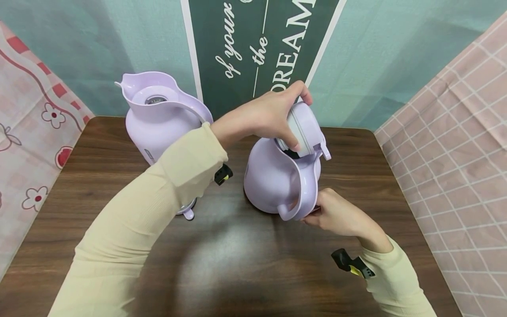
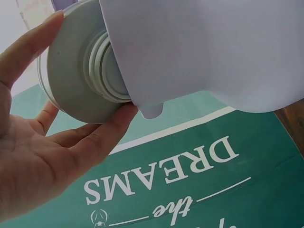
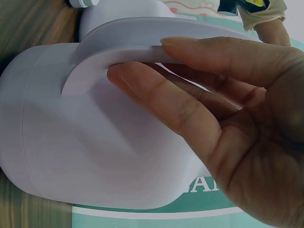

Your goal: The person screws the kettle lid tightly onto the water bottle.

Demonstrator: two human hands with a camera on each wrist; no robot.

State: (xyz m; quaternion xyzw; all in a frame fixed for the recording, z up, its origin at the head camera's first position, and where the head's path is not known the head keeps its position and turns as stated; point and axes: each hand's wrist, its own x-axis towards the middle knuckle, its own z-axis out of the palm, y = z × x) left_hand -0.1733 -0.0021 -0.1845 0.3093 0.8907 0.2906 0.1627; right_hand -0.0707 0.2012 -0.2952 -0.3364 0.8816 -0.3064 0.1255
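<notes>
A lavender thermos jug [image 1: 265, 180] stands on the wooden table to the right of centre. My left hand [image 1: 273, 114] grips a round lavender and pale lid [image 1: 309, 125], fingers and thumb spread round its rim. The lid is tilted at the jug's mouth; its ringed underside [image 2: 102, 66] shows in the left wrist view. Whether it is seated cannot be seen. My right hand [image 1: 340, 213] holds the jug's curved handle [image 3: 128, 54], thumb on one side and fingers on the other. The jug's mouth is mostly hidden by the lid and left hand.
A second lavender jug [image 1: 158, 127] without a lid on top stands at the left, partly behind my left forearm. Below the sleeve a lavender tab [image 1: 189, 214] of a mostly hidden thing shows. A green lettered panel [image 1: 237, 48] hangs behind the table [image 1: 222, 273].
</notes>
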